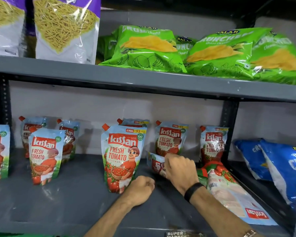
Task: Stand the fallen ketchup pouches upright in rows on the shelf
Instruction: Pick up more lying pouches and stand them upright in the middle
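Several Kissan ketchup pouches stand upright on the grey lower shelf [67, 199], among them a front one [122, 158] and one at the left [44, 155]. My right hand [179, 168] is shut on a tilted ketchup pouch [156, 165], in front of an upright pouch [169, 139]. My left hand [141, 186] is a closed fist on the shelf, right beside the bottom corner of the front pouch. Another pouch [232, 195] lies flat at the right, back side up, behind my right forearm. A further upright pouch [213, 142] stands by the shelf post.
Blue snack bags [280, 168] lean on the neighbouring shelf at the right, past a dark post [229, 120]. The upper shelf [126, 77] carries green chip bags [149, 48] and white noodle-snack bags [65, 29]. Bare shelf floor lies between the left and middle pouches.
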The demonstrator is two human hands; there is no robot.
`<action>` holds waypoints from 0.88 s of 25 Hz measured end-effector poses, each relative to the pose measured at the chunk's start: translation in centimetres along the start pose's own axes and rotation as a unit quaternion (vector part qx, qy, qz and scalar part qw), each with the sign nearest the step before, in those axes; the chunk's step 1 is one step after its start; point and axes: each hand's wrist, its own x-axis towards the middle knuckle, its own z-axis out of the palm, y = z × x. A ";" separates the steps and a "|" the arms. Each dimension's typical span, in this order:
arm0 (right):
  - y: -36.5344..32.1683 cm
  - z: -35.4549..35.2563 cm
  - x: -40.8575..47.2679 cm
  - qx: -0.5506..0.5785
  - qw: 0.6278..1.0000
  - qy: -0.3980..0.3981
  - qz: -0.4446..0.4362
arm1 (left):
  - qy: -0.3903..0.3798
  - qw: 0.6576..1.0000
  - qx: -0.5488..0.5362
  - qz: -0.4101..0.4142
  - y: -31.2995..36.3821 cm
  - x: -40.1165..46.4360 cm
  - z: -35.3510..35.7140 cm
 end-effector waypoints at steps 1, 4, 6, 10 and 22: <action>0.6 -0.4 0.1 0.025 0.999 0.013 0.017 | 0.012 1.000 -0.018 -0.018 0.3 0.6 0.5; 1.8 -1.2 0.4 0.120 0.989 0.070 0.058 | 0.073 0.988 -0.111 -0.072 1.4 3.0 1.7; 2.4 -1.5 0.7 0.203 0.969 0.101 0.093 | 0.101 0.960 -0.233 -0.119 1.9 4.1 2.3; 4.2 -1.9 1.8 0.366 0.901 0.145 0.181 | 0.062 0.890 -0.434 -0.127 3.3 5.5 2.8; 7.9 -0.6 3.5 0.623 0.684 0.160 0.344 | 0.342 0.933 -0.086 0.074 9.0 6.9 0.7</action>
